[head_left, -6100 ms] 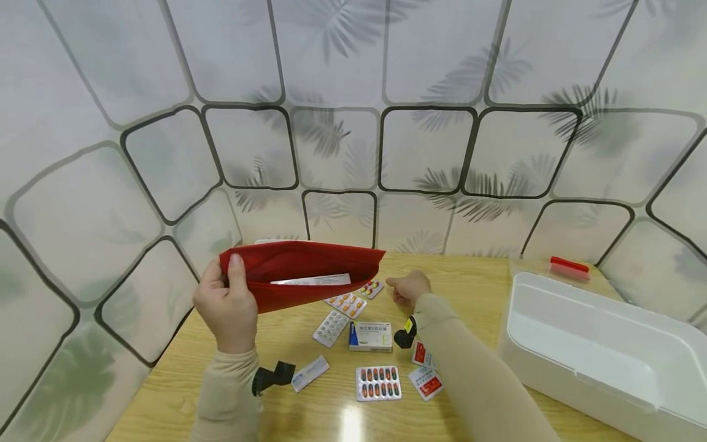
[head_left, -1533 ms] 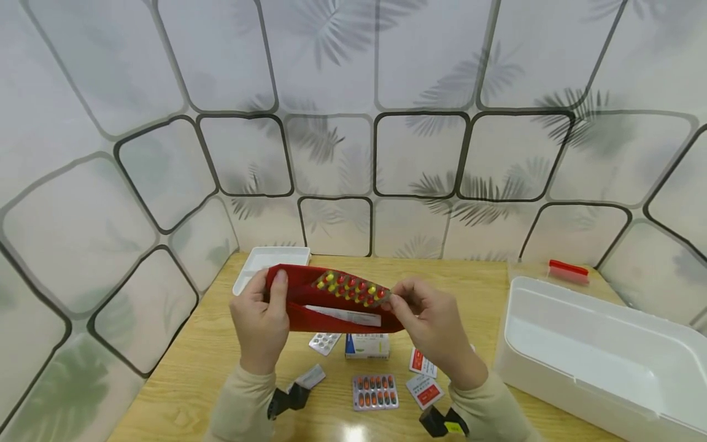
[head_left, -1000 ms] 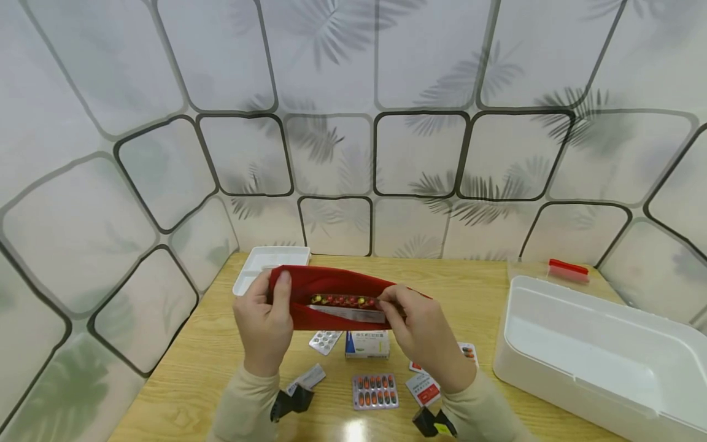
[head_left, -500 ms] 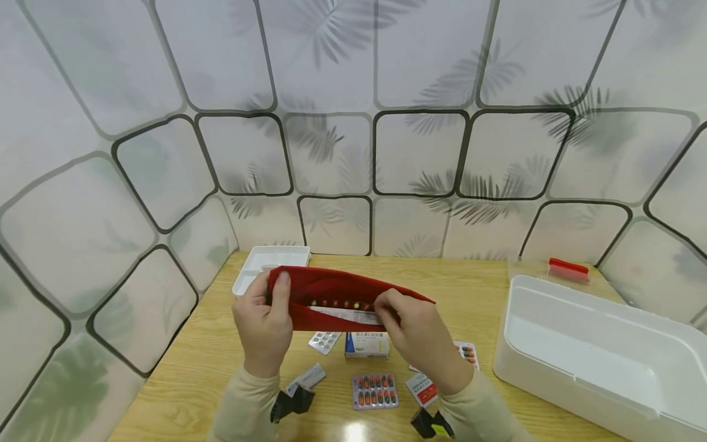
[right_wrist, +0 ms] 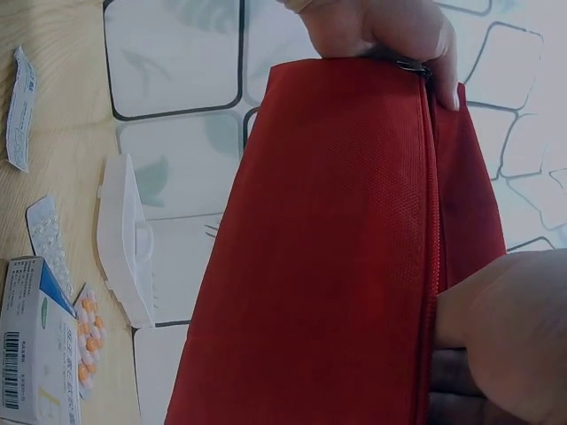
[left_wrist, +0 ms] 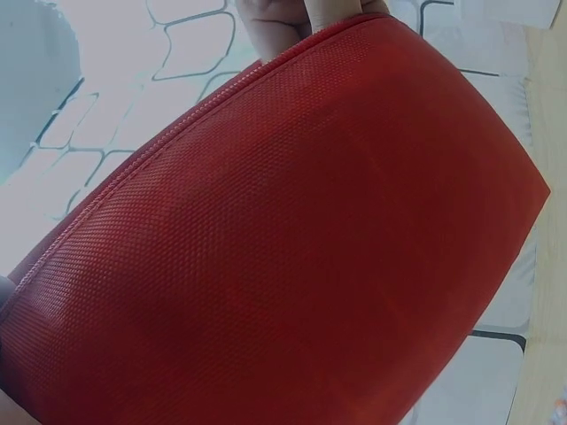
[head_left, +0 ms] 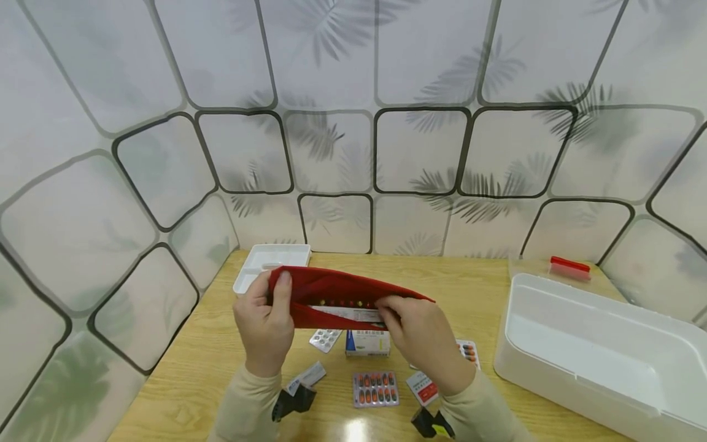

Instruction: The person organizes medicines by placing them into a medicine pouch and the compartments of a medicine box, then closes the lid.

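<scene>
Way into the red zip pouch (head_left: 331, 280): slot mid-mouth, between its back wall and the red-yellow capsule blister pack (head_left: 342, 303). Left hand (head_left: 264, 325) blocks the left end, right hand (head_left: 425, 334) the right. Front low approach cluttered: medicine carton (head_left: 367, 345), orange-black capsule blister pack (head_left: 375, 390). Passable: wood tabletop (head_left: 472, 282) strip right of pouch, up to white bin (head_left: 577, 393). Compartment tray (head_left: 278, 253) obstructs back left.

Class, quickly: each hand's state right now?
Left hand: closed, holding the red pouch.
Right hand: partly hidden in the pouch's opening; grip cannot be told.
</scene>
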### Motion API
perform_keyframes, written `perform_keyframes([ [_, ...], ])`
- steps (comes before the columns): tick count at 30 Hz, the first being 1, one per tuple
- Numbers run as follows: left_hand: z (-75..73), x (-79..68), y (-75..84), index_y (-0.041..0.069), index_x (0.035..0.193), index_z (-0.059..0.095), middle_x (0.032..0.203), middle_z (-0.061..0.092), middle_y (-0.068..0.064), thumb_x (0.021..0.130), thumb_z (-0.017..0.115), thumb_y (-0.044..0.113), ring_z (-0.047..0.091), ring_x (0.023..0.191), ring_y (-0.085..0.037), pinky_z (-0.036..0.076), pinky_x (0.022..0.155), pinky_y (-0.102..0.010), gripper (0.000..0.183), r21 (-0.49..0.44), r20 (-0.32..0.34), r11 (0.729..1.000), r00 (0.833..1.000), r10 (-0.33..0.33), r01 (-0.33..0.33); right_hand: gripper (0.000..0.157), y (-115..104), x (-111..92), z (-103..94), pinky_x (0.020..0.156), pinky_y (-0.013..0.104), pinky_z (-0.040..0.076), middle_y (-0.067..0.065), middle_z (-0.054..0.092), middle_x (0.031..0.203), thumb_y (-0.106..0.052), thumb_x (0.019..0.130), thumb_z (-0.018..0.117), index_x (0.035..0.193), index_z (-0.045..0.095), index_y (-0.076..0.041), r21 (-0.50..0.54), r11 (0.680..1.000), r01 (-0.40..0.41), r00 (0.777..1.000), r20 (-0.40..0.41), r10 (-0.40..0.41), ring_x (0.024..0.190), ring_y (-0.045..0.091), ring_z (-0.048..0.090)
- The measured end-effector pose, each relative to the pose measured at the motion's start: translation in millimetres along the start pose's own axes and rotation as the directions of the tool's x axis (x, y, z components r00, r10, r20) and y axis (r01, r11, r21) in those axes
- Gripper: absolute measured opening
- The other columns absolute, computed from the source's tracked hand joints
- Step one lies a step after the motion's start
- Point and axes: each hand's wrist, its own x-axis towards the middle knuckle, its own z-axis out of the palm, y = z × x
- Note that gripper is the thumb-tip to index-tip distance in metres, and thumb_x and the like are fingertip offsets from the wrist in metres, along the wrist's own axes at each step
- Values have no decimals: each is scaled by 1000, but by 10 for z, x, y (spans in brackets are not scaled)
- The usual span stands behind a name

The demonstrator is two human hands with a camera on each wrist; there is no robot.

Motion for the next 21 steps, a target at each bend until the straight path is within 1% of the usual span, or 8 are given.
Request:
perform_keyframes([
  [3,-1,7,-2,-2,87,70,75,69,-8,93,58,2,62,62,-16,50,54,-19,14,-3,-3,1000,1000,10,-10,5,-5,7,2,58,27,49,-4,71,79,-15,87,71,91,75,-16,-29,1000,-2,1000,19,3,61,5,60],
  [6,-4,15,-18,-2,87,70,74,69,-8,93,59,2,61,61,-15,50,53,-19,13,5,-11,1000,1000,8,-8,5,-4,13,7,59,28,50,-4,71,80,-15,87,70,91,75,-16,-35,999,3,1000,25,-2,63,6,61],
  [9,-7,31,-44,-2,85,69,73,68,-8,93,59,2,60,60,-13,48,52,-18,13,21,-26,1000,1000,-8,8,6,-1,22,7,58,26,48,-4,71,82,-14,88,70,92,75,-15,-17,1000,20,1000,8,-20,63,4,59],
  [11,-9,45,-60,-3,84,69,72,68,-9,93,59,2,59,60,-13,46,51,-16,14,34,-38,999,999,-22,23,8,6,25,5,56,24,47,-3,72,85,-14,88,70,94,75,-14,16,999,35,999,-13,-35,62,3,58],
  [14,-19,73,-87,-7,83,67,71,67,-14,93,58,1,59,61,-14,45,52,-15,16,35,-63,998,997,-53,55,11,22,24,-7,55,19,46,-2,73,91,-13,88,69,97,75,-11,92,993,74,996,-62,-68,64,2,58],
  [16,-29,91,-100,-8,83,67,72,67,-16,93,57,1,60,62,-13,46,53,-15,17,43,-84,996,994,-71,75,12,37,22,-27,53,16,45,-2,73,93,-12,89,68,99,75,-10,154,982,110,990,-106,-94,65,1,57],
  [18,-46,107,-112,-9,84,67,71,67,-18,93,57,2,60,62,-12,46,54,-14,18,56,-110,994,990,-87,94,13,59,23,-54,52,15,43,-1,73,92,-10,88,68,100,74,-8,211,965,158,978,-166,-124,64,2,57],
  [21,-84,121,-137,-8,84,68,71,67,-17,93,58,4,59,63,-9,45,54,-14,19,88,-147,989,983,-106,120,15,102,32,-105,49,14,38,2,72,88,-4,86,67,100,73,-5,266,940,215,955,-257,-146,58,4,52],
])
